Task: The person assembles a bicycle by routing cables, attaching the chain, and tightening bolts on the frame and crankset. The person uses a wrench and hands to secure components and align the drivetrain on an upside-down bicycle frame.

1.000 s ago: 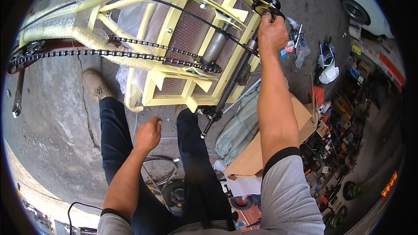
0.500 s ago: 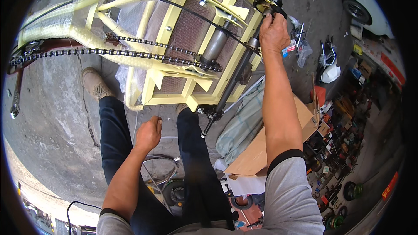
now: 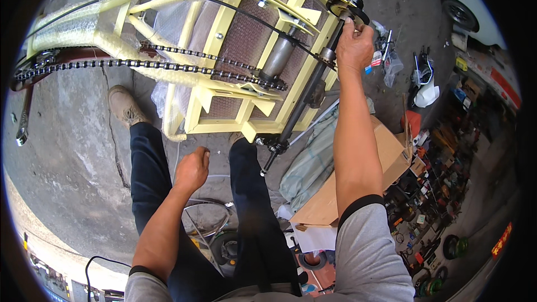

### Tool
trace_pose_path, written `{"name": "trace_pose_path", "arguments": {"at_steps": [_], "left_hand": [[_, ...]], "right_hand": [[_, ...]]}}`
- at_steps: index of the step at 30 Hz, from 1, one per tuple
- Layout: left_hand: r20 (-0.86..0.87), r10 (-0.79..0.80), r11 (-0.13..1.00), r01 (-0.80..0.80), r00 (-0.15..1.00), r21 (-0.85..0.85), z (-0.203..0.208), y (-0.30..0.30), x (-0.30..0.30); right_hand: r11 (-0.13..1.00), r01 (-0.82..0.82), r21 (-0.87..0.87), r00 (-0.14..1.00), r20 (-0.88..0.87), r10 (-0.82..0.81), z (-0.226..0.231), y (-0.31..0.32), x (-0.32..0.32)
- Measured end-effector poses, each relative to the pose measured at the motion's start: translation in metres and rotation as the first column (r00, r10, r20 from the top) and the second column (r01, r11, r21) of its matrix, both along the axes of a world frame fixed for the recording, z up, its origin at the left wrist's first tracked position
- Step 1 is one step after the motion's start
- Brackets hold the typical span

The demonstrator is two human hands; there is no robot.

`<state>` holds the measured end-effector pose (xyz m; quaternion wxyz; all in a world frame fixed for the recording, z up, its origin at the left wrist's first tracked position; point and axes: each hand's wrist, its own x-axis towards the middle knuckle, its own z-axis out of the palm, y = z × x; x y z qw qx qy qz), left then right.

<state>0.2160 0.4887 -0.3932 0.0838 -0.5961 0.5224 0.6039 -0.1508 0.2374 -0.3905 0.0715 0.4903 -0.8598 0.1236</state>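
A pale yellow metal frame (image 3: pixel 193 109), partly bubble-wrapped, lies before me with a dark axle (image 3: pixel 305 98) slanting along its right side. At the axle's far end are a hub assembly and a dark round disc (image 3: pixel 358 14). My right hand (image 3: pixel 356 46) is beside that disc, its thumb and fingertips pressed together at the axle. Whatever the pinch holds is too small to make out. My left hand (image 3: pixel 192 169) hangs curled in front of my legs, apart from the frame; its palm side is hidden. A chain (image 3: pixel 142 66) runs from the left to a sprocket beside a grey cylinder (image 3: pixel 278 57).
A black cable (image 3: pixel 215 2) crosses the frame. Near the axle's lower end lie a greenish sack (image 3: pixel 305 176) and a cardboard box (image 3: pixel 358 190). Bagged parts (image 3: pixel 391 70) are on the floor at right, with many loose parts beyond. A wrench (image 3: pixel 23 123) is at far left.
My right hand's fingers have drawn closer together and shifted slightly right along the axle's edge. The left hand stays curled in nearly the same place. The view has shifted slightly.
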Motion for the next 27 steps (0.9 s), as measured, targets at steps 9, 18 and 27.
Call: {"name": "trace_pose_path", "arguments": {"at_steps": [9,18,27], "left_hand": [[-0.003,0.023,1.000,-0.023,1.000,0.005,-0.004,0.004,-0.002],[-0.031,0.027,1.000,-0.027,0.999,0.000,-0.005,0.008,-0.002],[-0.004,-0.037,0.999,0.037,0.999,-0.007,-0.009,0.014,-0.006]], "right_hand": [[0.982,-0.173,0.078,0.978,0.130,0.162,0.042,0.097,-0.029],[0.988,0.002,0.153,0.878,0.473,-0.075,0.018,0.094,-0.027],[0.916,0.033,0.400,0.156,0.903,-0.400,0.012,0.062,-0.043]]}}
